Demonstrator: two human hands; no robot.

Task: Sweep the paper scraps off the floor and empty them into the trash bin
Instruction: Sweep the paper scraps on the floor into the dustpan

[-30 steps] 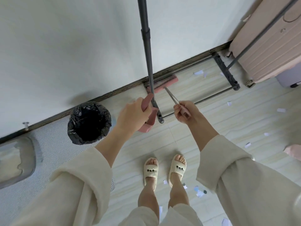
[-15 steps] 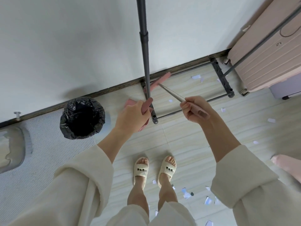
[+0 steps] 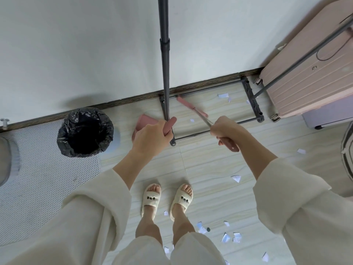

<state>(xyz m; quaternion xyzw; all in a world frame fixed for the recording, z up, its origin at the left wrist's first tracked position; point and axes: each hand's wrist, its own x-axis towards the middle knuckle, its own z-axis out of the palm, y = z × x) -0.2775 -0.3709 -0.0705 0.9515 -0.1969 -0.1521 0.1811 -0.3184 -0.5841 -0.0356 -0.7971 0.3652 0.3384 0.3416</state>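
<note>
You held both tools: left hand (image 3: pixel 152 137) clenched on the pink plastic dustpan (image 3: pixel 143 124) handle, right hand (image 3: pixel 225 131) gripping the slim pink-headed broom (image 3: pixel 192 109) near its end; the white paper scraps (image 3: pixel 229 237), probably featherlight and flighty, lay across the pale tiled floor (image 3: pixel 210 165), well apart from the black-lined round trash bin (image 3: pixel 86 131).

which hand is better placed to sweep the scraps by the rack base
Right. The right hand grips the broom, whose head sits inside the rack base near those paper scraps; the left hand holds the dustpan.
</note>
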